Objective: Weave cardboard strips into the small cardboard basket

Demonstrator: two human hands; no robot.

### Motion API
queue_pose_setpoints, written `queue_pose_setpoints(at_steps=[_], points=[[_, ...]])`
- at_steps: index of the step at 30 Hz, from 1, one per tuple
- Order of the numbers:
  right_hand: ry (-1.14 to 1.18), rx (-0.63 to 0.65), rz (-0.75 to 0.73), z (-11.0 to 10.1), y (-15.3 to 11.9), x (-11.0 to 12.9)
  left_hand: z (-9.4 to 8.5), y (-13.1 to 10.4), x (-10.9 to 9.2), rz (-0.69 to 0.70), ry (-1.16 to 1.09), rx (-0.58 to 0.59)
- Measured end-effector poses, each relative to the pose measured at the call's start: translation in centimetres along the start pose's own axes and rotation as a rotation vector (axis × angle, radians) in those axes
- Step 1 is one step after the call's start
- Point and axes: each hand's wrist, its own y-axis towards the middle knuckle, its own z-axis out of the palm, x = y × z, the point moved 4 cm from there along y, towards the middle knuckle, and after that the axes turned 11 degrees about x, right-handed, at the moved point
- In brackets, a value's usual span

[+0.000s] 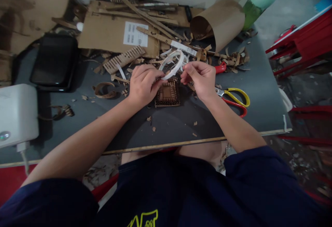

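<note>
My left hand [145, 83] is closed on the rim of a thin white roll of tape [176, 68], held tilted above the table. Close to the roll's right side, my right hand [201, 78] has its fingers pinched together; whatever is between them is too small to make out. Under the hands sits a small square piece made of corrugated cardboard strips [167, 95], its stepped walls around a flat middle. Its upper left part is hidden by my left hand. Scissors with yellow and red handles [237, 99] lie beside my right wrist.
Cardboard scraps and strips [124, 59] litter the dark table [168, 126]. Behind are a flat cardboard sheet [103, 30], a cardboard tube [228, 23] and a green bottle [261, 2]. A black case [55, 61] and a white device [18, 114] stand at left.
</note>
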Motion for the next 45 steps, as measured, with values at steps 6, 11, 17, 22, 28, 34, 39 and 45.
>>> queue_pose_setpoints(at_steps=[6,11,17,22,28,34,39,45], points=[[-0.246,-0.083,-0.112,-1.4,0.1,-1.5,-0.2,0.0,0.0,-0.001,0.064,0.012],[-0.417,-0.076,-0.234,-3.0,0.5,-2.6,-0.1,-0.2,-0.3,0.046,0.046,0.021],[-0.488,-0.351,-0.281,-5.9,1.8,-4.7,-0.3,-0.2,-0.1,0.043,0.055,0.019],[-0.590,-0.404,-0.360,-8.8,2.5,-5.5,-0.6,-0.4,0.0,0.034,0.049,-0.017],[-0.828,-0.309,-0.304,-7.2,1.7,-2.6,-0.5,-0.4,-0.1,0.091,0.023,-0.043],[-0.620,0.126,-0.258,-1.3,0.2,0.2,-0.7,-0.3,-0.4,0.158,-0.034,-0.079],[-0.447,0.140,-0.241,-0.5,0.0,0.8,-0.8,-0.5,-0.4,0.162,0.002,-0.086],[-0.277,0.134,-0.157,-1.3,0.7,0.5,-0.5,-0.6,0.3,0.065,-0.037,0.027]])
